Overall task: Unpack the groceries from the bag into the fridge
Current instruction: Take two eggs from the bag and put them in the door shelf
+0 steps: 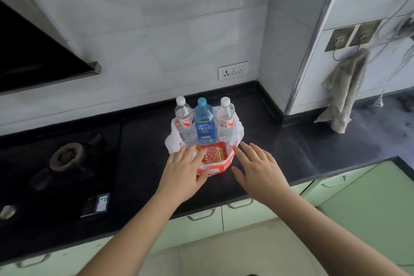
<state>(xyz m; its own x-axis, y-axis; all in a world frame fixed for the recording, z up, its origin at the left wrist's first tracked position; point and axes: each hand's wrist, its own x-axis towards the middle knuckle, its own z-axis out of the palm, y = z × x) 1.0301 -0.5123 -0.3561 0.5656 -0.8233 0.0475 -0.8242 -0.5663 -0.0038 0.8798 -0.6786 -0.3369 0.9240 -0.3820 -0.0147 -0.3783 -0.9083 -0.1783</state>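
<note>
Head view: a crinkled white-and-orange plastic bag (207, 169) stands near the middle of the glossy black countertop (291, 148), set back from its front edge, with bare counter to its right. Upright inside at the back are two clear bottles (185, 122) (225, 120) flanking a blue bottle (203, 124); a flat orange packet (210, 153) lies in front. The left hand (182, 171) rests fingers spread on the bag's near rim, gripping nothing. The right hand (255, 168) hovers flat and released just beside the bag. A gas burner (67, 157) sits toward the left edge.

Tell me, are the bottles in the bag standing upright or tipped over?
Upright. All three bottles stand side by side in the bag, caps up, behind an orange packet.
</note>
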